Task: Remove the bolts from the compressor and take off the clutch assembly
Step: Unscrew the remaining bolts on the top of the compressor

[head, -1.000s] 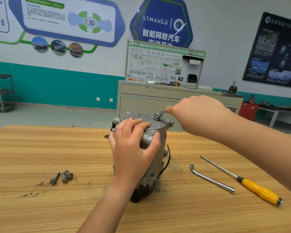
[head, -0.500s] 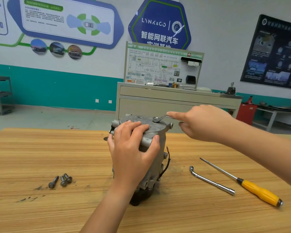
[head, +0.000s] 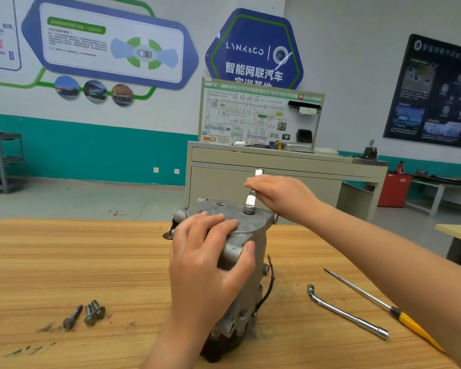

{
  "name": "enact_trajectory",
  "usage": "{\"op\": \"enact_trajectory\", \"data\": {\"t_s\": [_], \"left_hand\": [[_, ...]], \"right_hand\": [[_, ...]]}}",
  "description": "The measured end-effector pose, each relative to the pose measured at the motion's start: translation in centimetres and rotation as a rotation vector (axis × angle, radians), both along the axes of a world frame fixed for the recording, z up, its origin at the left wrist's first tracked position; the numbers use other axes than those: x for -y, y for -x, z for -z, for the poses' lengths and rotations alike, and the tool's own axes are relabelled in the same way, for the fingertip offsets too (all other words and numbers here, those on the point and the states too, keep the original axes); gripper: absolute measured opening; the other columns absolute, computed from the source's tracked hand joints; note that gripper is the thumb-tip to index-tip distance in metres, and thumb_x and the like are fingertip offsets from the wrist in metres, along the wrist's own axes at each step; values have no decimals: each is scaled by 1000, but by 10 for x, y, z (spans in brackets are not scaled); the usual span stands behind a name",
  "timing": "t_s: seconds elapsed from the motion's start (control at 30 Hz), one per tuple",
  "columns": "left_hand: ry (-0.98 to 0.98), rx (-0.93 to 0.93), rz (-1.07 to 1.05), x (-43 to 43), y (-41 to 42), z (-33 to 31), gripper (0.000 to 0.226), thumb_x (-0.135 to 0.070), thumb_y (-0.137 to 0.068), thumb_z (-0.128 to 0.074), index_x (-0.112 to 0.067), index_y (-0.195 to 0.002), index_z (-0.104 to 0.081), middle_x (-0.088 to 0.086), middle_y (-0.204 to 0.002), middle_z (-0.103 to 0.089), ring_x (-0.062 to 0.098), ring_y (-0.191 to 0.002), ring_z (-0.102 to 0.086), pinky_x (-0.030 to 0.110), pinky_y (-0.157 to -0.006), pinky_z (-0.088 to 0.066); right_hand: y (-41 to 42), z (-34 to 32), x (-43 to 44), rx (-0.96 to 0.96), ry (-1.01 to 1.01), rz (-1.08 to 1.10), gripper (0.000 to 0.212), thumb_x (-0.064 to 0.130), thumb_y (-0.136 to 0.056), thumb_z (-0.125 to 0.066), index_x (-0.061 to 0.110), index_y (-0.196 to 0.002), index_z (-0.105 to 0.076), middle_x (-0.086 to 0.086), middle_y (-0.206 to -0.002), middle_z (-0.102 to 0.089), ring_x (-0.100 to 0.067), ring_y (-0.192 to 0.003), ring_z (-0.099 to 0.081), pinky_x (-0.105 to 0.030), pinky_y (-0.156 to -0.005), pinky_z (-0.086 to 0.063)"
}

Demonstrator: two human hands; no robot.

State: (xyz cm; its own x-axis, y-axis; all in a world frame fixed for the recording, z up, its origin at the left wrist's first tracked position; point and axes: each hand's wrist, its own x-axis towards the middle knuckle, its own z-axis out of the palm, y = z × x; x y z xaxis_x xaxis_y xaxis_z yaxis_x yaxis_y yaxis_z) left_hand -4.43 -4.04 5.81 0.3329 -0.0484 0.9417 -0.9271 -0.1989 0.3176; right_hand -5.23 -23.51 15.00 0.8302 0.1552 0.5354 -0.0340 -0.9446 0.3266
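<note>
The grey metal compressor (head: 246, 265) stands upright on the wooden table (head: 64, 262). My left hand (head: 206, 265) grips its top edge, fingers over the end plate and thumb on a side lug. My right hand (head: 280, 195) holds a silver L-shaped socket wrench (head: 251, 199). The wrench's socket end sits on a bolt in the top plate, and its handle points up and away from me. Three removed bolts (head: 87, 314) lie on the table to the left. The black clutch end faces down and is mostly hidden.
A second L-shaped socket wrench (head: 349, 314) and a yellow-handled screwdriver (head: 407, 319) lie on the table to the right. A beige cabinet (head: 277, 166) with a wiring display board stands behind the table. A grey shelf rack (head: 0, 161) is at far left.
My right hand has swung the wrench handle round from pointing right to pointing away and up. My left hand has kept its hold on the compressor.
</note>
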Motion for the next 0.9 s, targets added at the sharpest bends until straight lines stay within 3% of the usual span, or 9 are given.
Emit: {"op": "enact_trajectory", "data": {"t_s": [0.13, 0.23, 0.4, 0.53, 0.63, 0.73, 0.83, 0.9], "left_hand": [[26, 17, 14, 1, -1, 1, 38, -37, -79, -54, -6, -92, -72, 7, -98, -66, 21, -104, -47, 13, -99, -27], [45, 29, 3, 4, -3, 2, 37, -36, -77, -54, -6, -90, -72, 7, -98, -65, 21, -103, -47, 17, -96, -31], [84, 58, -3, 8, -6, 4, 35, -35, -76, -56, -7, -89, -72, 2, -98, -63, 20, -102, -47, 17, -97, -32], [103, 57, -6, 9, -5, 4, 35, -34, -75, -56, -5, -88, -72, 4, -97, -63, 21, -102, -47, 20, -97, -34], [96, 55, -18, 9, -4, 4, 35, -33, -77, -56, -4, -88, -72, 7, -97, -64, 22, -101, -48, 23, -97, -34], [83, 44, -19, 7, -4, 4, 36, -34, -78, -56, -4, -89, -71, 7, -97, -64, 23, -101, -48, 19, -98, -32], [75, 24, -6, 6, -2, 3, 36, -34, -78, -55, -4, -90, -71, 8, -98, -64, 25, -100, -51, 19, -99, -31], [66, 6, 3, 5, -1, 3, 37, -35, -78, -55, -5, -91, -71, 8, -98, -65, 25, -101, -51, 20, -98, -32]], "right_hand": [[-10, -11, 4, -82, 87, -17, 36, 29, -100, -35, 22, -133, -48, 8, -139, -47, -13, -122, -48, -31, -86, -47], [-17, -14, 9, -107, 125, -37, 37, 29, -100, -34, 24, -135, -45, 8, -139, -46, -14, -124, -47, -33, -87, -48], [-31, -17, 7, -140, 169, -138, 40, 28, -101, -34, 30, -140, -37, 14, -144, -40, -10, -137, -28, -32, -92, -44], [-41, -23, -4, -143, 242, -234, 36, 23, -99, -41, 21, -135, -47, 4, -139, -47, -17, -132, -39, -35, -94, -45], [-43, -15, -7, -37, 249, -326, 25, 13, -93, -51, 7, -113, -64, -9, -118, -64, -30, -106, -61, -38, -79, -51], [-38, -16, -4, 158, -88, -69, 26, 23, -100, -37, 9, -108, -57, -9, -98, -66, -31, -88, -61, -32, -59, -41], [-22, -37, -5, 298, -580, 30, 27, 22, -100, -33, 2, -105, -51, -16, -86, -60, -36, -81, -58, -43, -68, -46], [-2, -45, -12, 287, -554, 41, 26, 23, -100, -33, 6, -111, -49, -13, -79, -54, -34, -75, -55, -43, -67, -47]]}}
